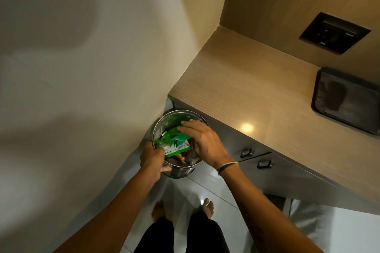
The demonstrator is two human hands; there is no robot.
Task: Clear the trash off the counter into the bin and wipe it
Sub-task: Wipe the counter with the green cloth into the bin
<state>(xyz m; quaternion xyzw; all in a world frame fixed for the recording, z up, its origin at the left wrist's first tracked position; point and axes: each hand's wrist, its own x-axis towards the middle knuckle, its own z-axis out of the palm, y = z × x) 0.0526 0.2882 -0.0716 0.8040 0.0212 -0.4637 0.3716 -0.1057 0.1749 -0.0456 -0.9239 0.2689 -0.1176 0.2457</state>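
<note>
Both hands are working at the round metal bin point(164, 121), which is standing on the floor tiles point(207, 189) in the corner between the wall and the counter point(236, 92). The left hand point(151, 159) is closing its grip around the bin's near rim. The right hand point(202, 139), fingers spread flat and grasping nothing, is pressing a green wrapper point(171, 142) (barcode side up) down onto other trash inside the bin. A dark tray point(347, 98) is sitting on the counter, well apart.

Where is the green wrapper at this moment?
In the head view, the green wrapper lies on top of the trash in the metal bin, left of the counter, under the right hand and beside the left hand.
</note>
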